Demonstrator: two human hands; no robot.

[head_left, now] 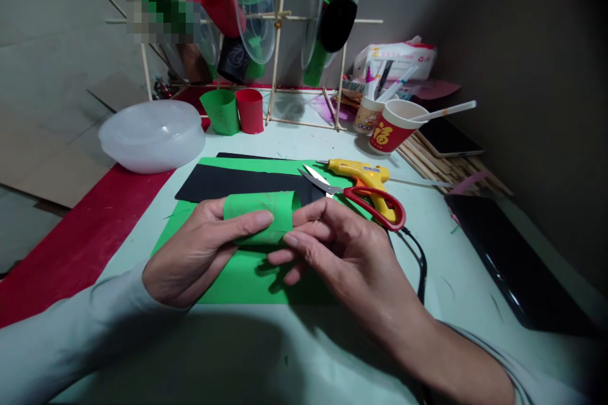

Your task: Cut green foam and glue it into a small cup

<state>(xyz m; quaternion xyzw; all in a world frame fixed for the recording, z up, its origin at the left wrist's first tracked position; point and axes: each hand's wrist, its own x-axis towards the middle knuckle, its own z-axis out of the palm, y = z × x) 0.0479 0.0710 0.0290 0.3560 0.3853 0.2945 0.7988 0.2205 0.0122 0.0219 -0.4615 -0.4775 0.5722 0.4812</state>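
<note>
Both hands hold a small green paper piece (pixel 264 210) curled into a tube, just above a flat green sheet (pixel 237 278) on the table. My left hand (pixel 199 253) wraps round its left side, thumb pressed along the front. My right hand (pixel 327 247) pinches its right edge between thumb and fingers. A black sheet (pixel 223 183) lies just behind the tube.
Red-handled scissors (pixel 365 199) and a yellow glue gun (pixel 363 174) lie to the right, its cord trailing toward me. Behind stand green (pixel 220 112) and red paper cups (pixel 249 111), a stick frame (pixel 278 44) with plastic lids, a white bowl (pixel 152 136), a cup of pens (pixel 394 126) and a black tablet (pixel 513 259).
</note>
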